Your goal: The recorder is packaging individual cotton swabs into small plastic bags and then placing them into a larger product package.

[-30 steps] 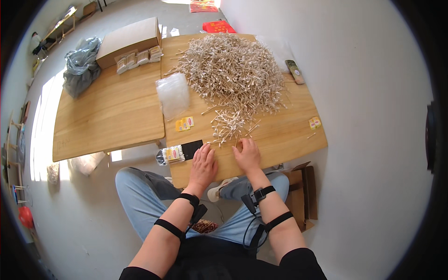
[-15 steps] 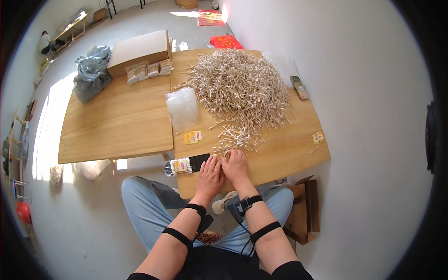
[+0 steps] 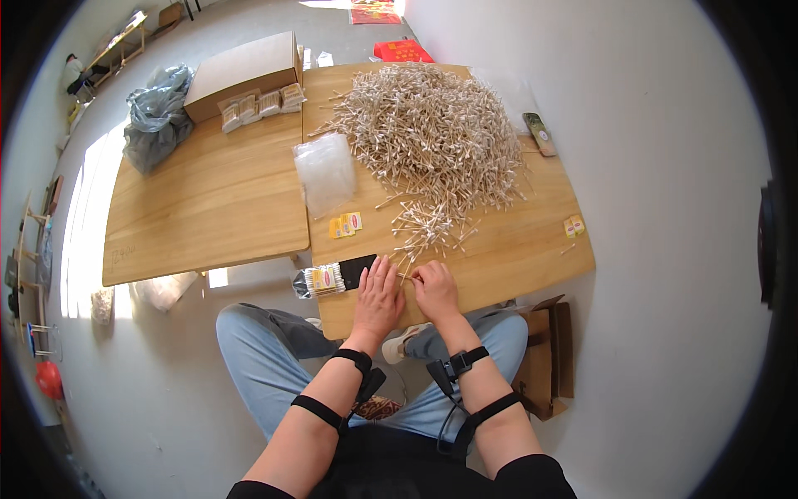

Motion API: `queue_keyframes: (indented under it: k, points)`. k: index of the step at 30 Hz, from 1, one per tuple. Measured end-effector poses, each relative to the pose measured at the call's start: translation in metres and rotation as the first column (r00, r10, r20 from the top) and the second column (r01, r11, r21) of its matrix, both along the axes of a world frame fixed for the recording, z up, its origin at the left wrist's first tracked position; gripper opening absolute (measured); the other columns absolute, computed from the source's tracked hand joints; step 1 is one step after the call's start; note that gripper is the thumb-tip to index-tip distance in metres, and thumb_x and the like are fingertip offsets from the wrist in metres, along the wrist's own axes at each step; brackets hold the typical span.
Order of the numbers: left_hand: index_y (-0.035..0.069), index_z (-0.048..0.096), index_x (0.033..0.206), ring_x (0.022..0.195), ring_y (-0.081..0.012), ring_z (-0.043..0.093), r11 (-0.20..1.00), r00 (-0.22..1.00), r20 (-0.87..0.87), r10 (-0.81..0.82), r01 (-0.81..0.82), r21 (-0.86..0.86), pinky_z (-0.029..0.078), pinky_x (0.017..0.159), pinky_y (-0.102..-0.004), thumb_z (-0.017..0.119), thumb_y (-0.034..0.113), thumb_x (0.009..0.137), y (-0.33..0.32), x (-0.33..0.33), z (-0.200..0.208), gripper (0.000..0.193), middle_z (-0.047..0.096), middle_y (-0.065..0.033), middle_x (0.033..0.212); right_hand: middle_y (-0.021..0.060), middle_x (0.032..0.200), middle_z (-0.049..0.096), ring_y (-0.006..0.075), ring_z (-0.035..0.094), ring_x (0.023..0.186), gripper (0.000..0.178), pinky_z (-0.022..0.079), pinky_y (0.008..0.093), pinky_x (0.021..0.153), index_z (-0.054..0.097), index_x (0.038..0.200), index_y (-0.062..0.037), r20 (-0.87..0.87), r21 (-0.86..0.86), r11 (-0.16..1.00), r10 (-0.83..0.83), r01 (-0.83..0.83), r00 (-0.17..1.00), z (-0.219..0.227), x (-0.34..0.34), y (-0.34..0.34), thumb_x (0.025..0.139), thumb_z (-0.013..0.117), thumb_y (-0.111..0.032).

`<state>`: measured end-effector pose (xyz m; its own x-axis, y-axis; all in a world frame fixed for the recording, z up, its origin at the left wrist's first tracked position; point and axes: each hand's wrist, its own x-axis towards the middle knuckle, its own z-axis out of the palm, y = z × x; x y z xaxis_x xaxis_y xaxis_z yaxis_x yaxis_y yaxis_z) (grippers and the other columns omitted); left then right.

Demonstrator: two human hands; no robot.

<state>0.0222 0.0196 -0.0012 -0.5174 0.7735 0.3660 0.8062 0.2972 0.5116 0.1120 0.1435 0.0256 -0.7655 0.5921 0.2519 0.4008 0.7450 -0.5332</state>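
Left hand (image 3: 380, 295): laid flat at the dark strip (image 3: 355, 271); I'd press lightly.
Right hand (image 3: 435, 289): apparently pinching a swab (image 3: 405, 276) between hands; I'd spare its cotton tip.
Swab pouch (image 3: 321, 280): at the strip's left end.

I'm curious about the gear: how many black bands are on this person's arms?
4: left lower-forearm band, left upper-forearm band, right lower-forearm band, right upper-forearm band. Any under the sleeves would be hidden.
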Motion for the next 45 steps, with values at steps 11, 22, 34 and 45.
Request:
queue_keyframes:
  k: [11,22,34,45]
  points:
    - [0.006,0.057,0.116,0.133,-0.0324,0.042,0.997,0.997,0.056,0.057,-0.059,0.042,0.03,0.112,-0.0476,0.065,0.016,0.085,-0.003,-0.001,-0.004,0.033,0.05,-0.0139,0.134,0.0089,0.084,0.058,0.03,0.057,0.087,0.009,0.049,0.0408,0.076,0.064,0.083,-0.0081,-0.074,-0.041,0.971,0.234,-0.237,0.969,0.007,0.002,-0.004,0.076,0.067,-0.004]
    - [0.006,0.055,0.099,0.127,-0.0341,0.046,0.992,0.993,0.061,0.1,-0.104,0.074,0.034,0.108,-0.0473,0.065,0.013,0.083,-0.002,-0.003,0.001,0.021,0.053,-0.0134,0.116,0.0071,0.085,0.057,0.0283,0.058,0.087,0.014,0.049,0.0401,0.074,0.066,0.086,-0.0127,0.003,0.061,0.987,0.147,-0.147,0.989,0.01,-0.023,0.021,0.074,0.074,-0.012]
    - [0.007,0.057,0.09,0.119,-0.0336,0.052,0.982,0.989,0.076,0.127,-0.136,0.133,0.037,0.105,-0.0469,0.066,0.008,0.08,-0.001,-0.004,0.002,0.014,0.056,-0.0111,0.106,0.0061,0.088,0.056,0.0275,0.058,0.088,0.014,0.049,0.0405,0.072,0.063,0.084,-0.0105,-0.045,-0.029,0.999,0.042,-0.044,0.998,0.011,0.001,0.013,0.075,0.074,-0.01]
    - [0.005,0.058,0.088,0.109,-0.0329,0.057,0.968,0.988,0.109,0.11,-0.132,0.213,0.041,0.1,-0.0465,0.066,0.005,0.08,-0.001,-0.008,0.002,0.011,0.058,-0.0117,0.098,0.0067,0.084,0.055,0.0265,0.057,0.085,0.007,0.05,0.0393,0.068,0.057,0.078,-0.0088,0.112,0.203,0.921,0.316,-0.333,0.942,0.022,-0.003,0.039,0.077,0.064,-0.007]
